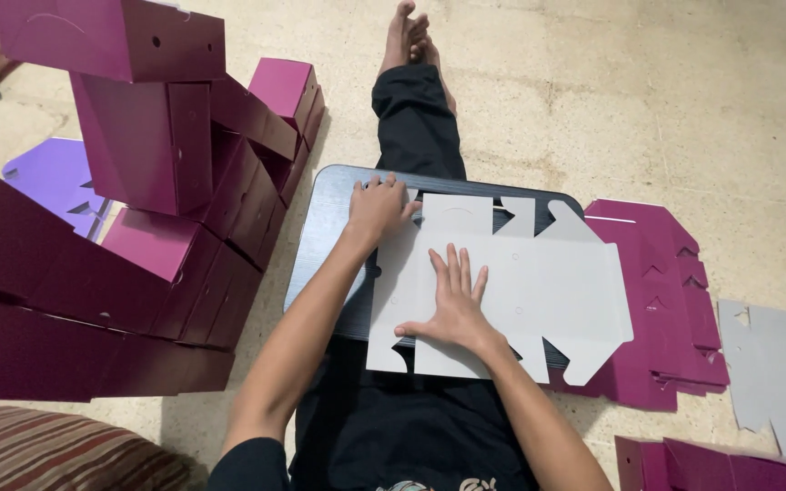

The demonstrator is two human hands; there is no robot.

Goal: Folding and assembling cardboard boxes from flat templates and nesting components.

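Fold step: left hand (pixel 377 207) flat, fingers spread, pins die-cut blank (pixel 539 295) at tabletop (pixel 329 227) far-left corner; right hand (pixel 452 305) presses centre, open-palmed; crease likely next.

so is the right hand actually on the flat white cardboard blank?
Touching. The head view shows the right hand lying palm-down, fingers spread, flat on the white cardboard blank, with no gap visible beneath it.
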